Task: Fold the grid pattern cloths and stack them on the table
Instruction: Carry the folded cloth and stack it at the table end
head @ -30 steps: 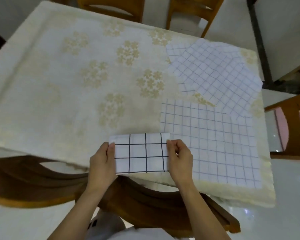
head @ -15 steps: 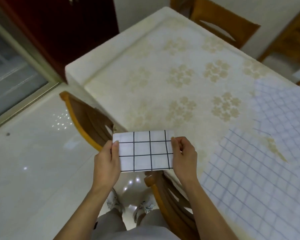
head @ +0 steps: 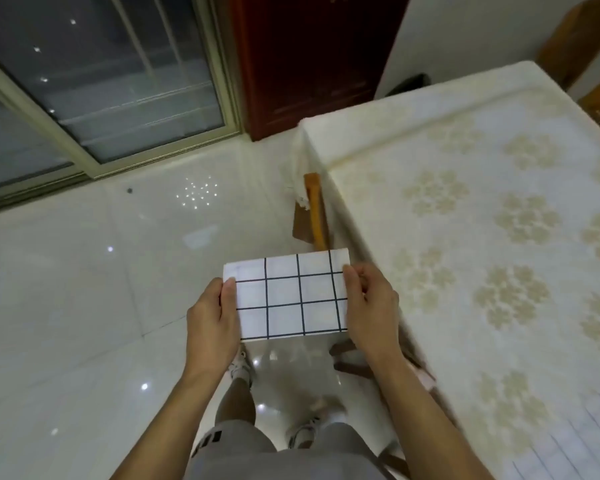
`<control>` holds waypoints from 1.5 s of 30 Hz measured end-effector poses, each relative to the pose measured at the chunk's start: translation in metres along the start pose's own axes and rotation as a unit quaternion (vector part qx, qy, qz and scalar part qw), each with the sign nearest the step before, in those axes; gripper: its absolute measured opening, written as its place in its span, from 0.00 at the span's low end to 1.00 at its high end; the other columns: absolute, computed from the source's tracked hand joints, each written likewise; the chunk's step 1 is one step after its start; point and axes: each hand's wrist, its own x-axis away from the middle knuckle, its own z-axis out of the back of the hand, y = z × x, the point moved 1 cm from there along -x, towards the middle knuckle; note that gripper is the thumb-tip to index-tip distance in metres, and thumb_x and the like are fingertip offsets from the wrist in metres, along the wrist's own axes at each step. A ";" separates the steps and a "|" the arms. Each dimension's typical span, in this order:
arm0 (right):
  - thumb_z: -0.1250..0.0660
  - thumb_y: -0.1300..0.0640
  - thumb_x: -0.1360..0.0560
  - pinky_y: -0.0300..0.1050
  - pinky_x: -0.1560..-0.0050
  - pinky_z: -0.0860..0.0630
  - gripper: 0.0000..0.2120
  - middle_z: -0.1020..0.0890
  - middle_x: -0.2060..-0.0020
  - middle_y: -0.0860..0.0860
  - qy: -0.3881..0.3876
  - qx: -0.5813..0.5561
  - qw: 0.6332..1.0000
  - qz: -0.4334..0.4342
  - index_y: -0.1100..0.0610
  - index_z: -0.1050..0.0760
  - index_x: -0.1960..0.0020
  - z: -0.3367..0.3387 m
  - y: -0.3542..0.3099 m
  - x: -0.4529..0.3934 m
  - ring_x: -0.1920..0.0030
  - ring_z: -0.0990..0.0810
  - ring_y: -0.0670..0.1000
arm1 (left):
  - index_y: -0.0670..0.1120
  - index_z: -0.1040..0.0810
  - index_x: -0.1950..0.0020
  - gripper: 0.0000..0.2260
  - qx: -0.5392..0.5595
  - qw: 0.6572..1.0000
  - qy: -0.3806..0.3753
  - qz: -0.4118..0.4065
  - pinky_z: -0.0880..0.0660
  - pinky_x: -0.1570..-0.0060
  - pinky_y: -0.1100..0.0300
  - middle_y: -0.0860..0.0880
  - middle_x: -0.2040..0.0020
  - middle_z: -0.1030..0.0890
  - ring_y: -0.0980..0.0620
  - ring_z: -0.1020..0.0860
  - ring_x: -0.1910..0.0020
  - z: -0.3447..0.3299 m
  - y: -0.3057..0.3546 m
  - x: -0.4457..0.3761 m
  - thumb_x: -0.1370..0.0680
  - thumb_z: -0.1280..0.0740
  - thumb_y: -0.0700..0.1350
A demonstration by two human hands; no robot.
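Observation:
A folded white cloth with a bold black grid (head: 288,295) is held flat in the air over the floor, left of the table (head: 471,188). My left hand (head: 212,323) grips its left edge and my right hand (head: 369,311) pinches its right edge. At the bottom right corner, part of another grid cloth (head: 575,441) with thin lines lies on the table's cream floral cover.
A wooden chair (head: 314,213) is pushed in at the table's near left side. Glossy white floor tiles (head: 84,306) fill the left. A glass sliding door (head: 94,81) and a dark red cabinet (head: 312,57) stand at the back.
The view has swung left, away from the table. The folded cloth, still held in both hands, now hangs over the floor instead of the table edge. The spread cloths have nearly left the view.

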 end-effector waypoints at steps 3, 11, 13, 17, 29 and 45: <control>0.38 0.56 0.18 0.37 0.70 0.33 0.12 0.22 0.68 0.58 -0.015 -0.001 1.000 0.005 0.60 0.26 0.58 -0.048 -0.030 -0.016 0.66 0.26 0.51 | 0.48 0.33 0.65 0.18 0.004 1.000 0.008 0.006 0.36 0.73 0.68 0.51 0.71 0.30 0.60 0.31 0.73 0.035 -0.013 -0.042 0.15 0.43 0.46; 0.37 0.54 0.18 0.42 0.69 0.33 0.13 0.25 0.72 0.54 -0.027 -0.005 0.999 0.018 0.57 0.26 0.59 -0.164 -0.109 -0.069 0.72 0.32 0.44 | 0.45 0.36 0.66 0.19 0.005 1.000 0.027 0.003 0.37 0.72 0.66 0.52 0.72 0.34 0.58 0.34 0.73 0.128 -0.033 -0.159 0.15 0.43 0.47; 0.37 0.54 0.18 0.40 0.69 0.34 0.13 0.28 0.73 0.51 -0.030 -0.011 0.999 0.021 0.57 0.28 0.60 -0.182 -0.122 -0.080 0.72 0.32 0.44 | 0.45 0.37 0.66 0.19 0.000 1.000 0.030 0.003 0.38 0.72 0.65 0.51 0.72 0.35 0.58 0.35 0.73 0.143 -0.035 -0.178 0.15 0.43 0.47; 0.37 0.54 0.18 0.38 0.70 0.34 0.14 0.30 0.75 0.47 -0.040 -0.005 0.999 0.024 0.57 0.28 0.61 -0.215 -0.138 -0.104 0.74 0.33 0.43 | 0.46 0.38 0.66 0.19 0.009 0.999 0.038 0.008 0.38 0.72 0.65 0.52 0.72 0.36 0.58 0.37 0.73 0.160 -0.040 -0.213 0.15 0.43 0.47; 0.38 0.53 0.17 0.39 0.71 0.35 0.14 0.30 0.74 0.47 -0.085 0.014 0.995 0.047 0.57 0.28 0.61 -0.327 -0.180 -0.211 0.74 0.33 0.44 | 0.46 0.36 0.66 0.19 0.014 0.997 0.071 0.032 0.39 0.72 0.64 0.52 0.72 0.35 0.57 0.36 0.73 0.196 -0.059 -0.347 0.16 0.43 0.47; 0.38 0.52 0.17 0.45 0.67 0.32 0.12 0.27 0.72 0.46 -0.019 0.012 1.000 -0.007 0.54 0.27 0.58 -0.394 -0.247 -0.420 0.71 0.30 0.44 | 0.47 0.35 0.65 0.17 -0.040 0.999 0.013 -0.007 0.35 0.71 0.67 0.51 0.71 0.33 0.60 0.32 0.71 0.177 0.013 -0.606 0.16 0.43 0.47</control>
